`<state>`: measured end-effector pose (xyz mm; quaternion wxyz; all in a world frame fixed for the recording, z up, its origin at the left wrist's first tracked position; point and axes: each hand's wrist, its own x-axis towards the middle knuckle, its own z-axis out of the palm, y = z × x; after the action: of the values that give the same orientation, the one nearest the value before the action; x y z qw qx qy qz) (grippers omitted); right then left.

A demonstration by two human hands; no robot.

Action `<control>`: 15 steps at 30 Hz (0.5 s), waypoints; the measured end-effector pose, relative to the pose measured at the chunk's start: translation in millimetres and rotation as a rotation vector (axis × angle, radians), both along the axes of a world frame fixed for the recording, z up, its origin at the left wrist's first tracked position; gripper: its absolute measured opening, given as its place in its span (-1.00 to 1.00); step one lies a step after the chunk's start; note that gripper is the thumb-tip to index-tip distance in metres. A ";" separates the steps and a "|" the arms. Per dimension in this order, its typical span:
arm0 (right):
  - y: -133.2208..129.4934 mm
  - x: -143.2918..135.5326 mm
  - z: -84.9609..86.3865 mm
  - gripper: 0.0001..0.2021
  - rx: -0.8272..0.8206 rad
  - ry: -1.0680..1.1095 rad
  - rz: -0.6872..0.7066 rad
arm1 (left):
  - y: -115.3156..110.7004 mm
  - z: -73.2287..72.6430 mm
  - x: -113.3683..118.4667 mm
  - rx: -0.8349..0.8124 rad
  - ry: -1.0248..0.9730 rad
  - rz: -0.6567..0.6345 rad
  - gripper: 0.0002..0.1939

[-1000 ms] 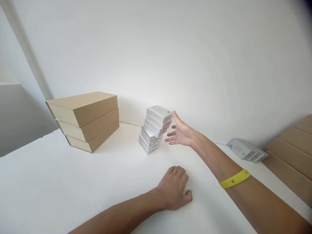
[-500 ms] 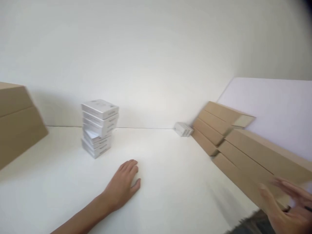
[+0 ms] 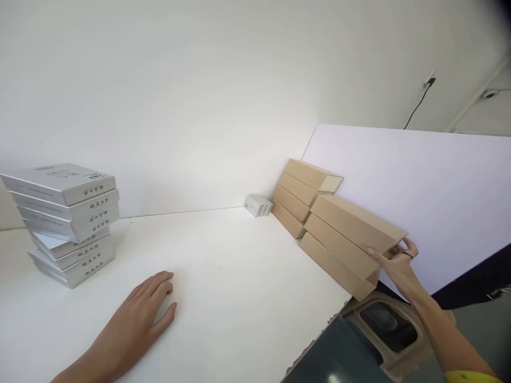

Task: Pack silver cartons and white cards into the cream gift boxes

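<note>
My left hand lies palm down on the white table, thumb apart from its loosely bent fingers and nothing in it. Over at the right, my right hand grips the near end of a brown cardboard box, the top one in a stack. The thumb presses its front side, while the fingers reach round the end and are partly hidden. Beneath it lie more brown boxes of the same long shape. Behind them rises a second stack of brown boxes.
To the left stands an uneven stack of several white boxes with printed sides. Small white boxes sit by the back wall. A pale panel borders the right side. Past the table's ragged edge is a brown plastic stool.
The view has swung to the right. My right hand has moved from in front of the brown boxes to the end of the top one and taken hold. My left hand still rests on the table.
</note>
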<state>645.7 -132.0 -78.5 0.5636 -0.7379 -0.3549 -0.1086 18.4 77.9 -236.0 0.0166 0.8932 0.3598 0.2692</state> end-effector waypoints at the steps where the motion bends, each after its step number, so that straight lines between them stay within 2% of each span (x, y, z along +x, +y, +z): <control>1: -2.2 -0.1 -1.2 0.01 -0.004 -0.008 0.002 | 0.7 -1.6 -0.6 0.011 -0.003 -0.001 -0.72; 4: -8.0 -4.9 -3.7 -0.01 -0.028 -0.063 0.017 | 3.1 -5.4 -2.4 0.041 -0.016 -0.016 -0.68; 8: -10.2 -14.6 -12.1 0.20 -0.055 -0.165 0.017 | 4.6 -5.8 -3.1 0.044 -0.015 -0.035 -0.67; 10: -9.6 -16.7 -17.3 0.24 -0.056 -0.184 0.006 | 4.7 -5.4 -2.8 0.045 -0.014 -0.036 -0.67; 12: -8.1 -16.0 -21.3 0.13 -0.049 -0.191 0.007 | 4.9 -5.8 -2.5 0.057 -0.013 -0.033 -0.67; 15: -4.1 -12.0 -24.3 -0.16 -0.026 -0.198 0.001 | 5.5 -7.7 -2.6 0.091 -0.016 -0.035 -0.67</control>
<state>633.7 -136.1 -102.8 0.5160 -0.7307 -0.4109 -0.1761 15.8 83.4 -243.6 -0.0163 0.8970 0.3314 0.2922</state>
